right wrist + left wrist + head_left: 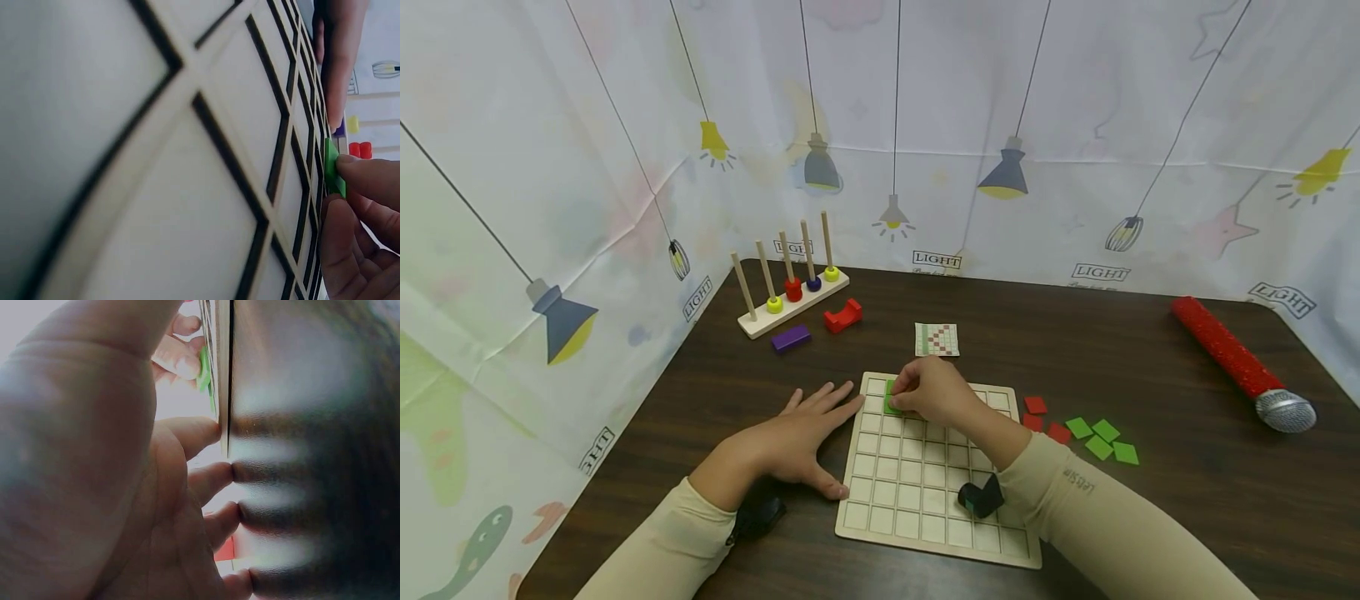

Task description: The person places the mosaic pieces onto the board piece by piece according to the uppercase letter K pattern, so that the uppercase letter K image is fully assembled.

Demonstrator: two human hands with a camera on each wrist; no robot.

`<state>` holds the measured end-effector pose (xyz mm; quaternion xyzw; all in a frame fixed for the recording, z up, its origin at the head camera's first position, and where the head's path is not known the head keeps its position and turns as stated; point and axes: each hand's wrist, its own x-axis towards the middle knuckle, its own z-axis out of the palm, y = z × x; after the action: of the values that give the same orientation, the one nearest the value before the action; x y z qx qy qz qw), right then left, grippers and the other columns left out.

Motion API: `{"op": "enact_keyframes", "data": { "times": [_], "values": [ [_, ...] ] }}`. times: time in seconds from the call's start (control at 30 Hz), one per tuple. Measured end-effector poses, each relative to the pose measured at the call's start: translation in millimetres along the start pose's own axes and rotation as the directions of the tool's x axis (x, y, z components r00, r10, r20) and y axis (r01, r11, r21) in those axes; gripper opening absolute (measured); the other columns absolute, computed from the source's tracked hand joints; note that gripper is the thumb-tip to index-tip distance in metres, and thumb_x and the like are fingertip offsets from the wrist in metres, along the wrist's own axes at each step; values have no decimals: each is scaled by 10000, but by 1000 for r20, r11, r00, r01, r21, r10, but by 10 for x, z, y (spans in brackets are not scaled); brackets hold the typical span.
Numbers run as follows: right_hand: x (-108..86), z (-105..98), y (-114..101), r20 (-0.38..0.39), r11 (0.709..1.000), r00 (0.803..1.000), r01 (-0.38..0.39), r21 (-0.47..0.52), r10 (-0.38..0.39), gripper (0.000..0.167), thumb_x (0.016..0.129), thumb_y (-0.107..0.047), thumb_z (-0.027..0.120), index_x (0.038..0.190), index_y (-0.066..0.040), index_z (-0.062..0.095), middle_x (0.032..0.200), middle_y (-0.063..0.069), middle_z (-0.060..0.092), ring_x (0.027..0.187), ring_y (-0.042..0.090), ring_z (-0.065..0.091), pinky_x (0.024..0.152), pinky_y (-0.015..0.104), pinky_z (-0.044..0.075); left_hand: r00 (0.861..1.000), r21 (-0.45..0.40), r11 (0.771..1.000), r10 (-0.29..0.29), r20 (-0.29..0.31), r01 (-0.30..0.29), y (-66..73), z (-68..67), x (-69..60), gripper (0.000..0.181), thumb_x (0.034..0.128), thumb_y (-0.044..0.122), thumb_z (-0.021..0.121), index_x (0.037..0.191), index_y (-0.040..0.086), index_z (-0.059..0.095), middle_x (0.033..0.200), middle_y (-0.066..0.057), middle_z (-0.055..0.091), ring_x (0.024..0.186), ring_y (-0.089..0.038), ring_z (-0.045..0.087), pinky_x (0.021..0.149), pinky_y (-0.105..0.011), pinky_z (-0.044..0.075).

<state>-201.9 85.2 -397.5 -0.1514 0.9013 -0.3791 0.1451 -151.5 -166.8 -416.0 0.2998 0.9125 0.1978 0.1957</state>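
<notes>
Green tile (334, 170) pinched in your right grip (938, 395), left grip (797, 435) spread, 9 o'clock; bump the board (911, 472), tile might skew.

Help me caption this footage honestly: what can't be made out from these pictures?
Head view: some squares of the pale wooden grid board, under the right hand and forearm.
Head view: the full count of flat red square tiles; the cream right sleeve may cover some.
Head view: exact markings on the small printed paper card, too small.
Left wrist view: the red object, partly behind left fingers.
Right wrist view: nearest board squares, blurred.
</notes>
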Motion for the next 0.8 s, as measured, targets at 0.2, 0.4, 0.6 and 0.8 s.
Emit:
{"op": "enact_keyframes", "data": {
  "times": [0.2,0.4,0.6,0.8],
  "values": [
    [-7,16,0,-3,1000,1000,6,-20,-6,66,893,-133,810,894,-105,750,795,-3,666,676,163,616,591,312,514,1000,4,1000,6,-5,-6,12,-8,-9,1223,743,650,827,1660,231,136,1709,-27,18,1549,-304,-6,1170,-636,-17],
    [-17,13,18,1,1000,1000,7,-16,-7,63,892,-133,810,890,-107,753,784,-6,665,667,164,610,592,314,510,1000,8,1000,6,-2,-6,3,-6,-7,1225,741,666,818,1661,233,133,1709,-27,15,1549,-305,-7,1170,-637,-17],
    [-100,-78,83,5,999,999,32,-7,-32,52,905,-137,793,925,-103,759,806,-5,666,699,175,609,622,334,509,1000,5,1000,-2,2,2,4,-4,-2,1222,739,665,821,1660,243,138,1710,-20,19,1550,-296,-5,1173,-628,-22],
    [-271,-278,250,10,1000,999,31,-2,-31,129,923,-175,776,1009,-87,737,854,15,639,740,188,575,647,353,489,1000,6,1000,-7,8,7,11,-5,-4,1222,741,659,824,1661,251,130,1711,-19,17,1551,-290,-9,1175,-623,-25]
  ]
}}
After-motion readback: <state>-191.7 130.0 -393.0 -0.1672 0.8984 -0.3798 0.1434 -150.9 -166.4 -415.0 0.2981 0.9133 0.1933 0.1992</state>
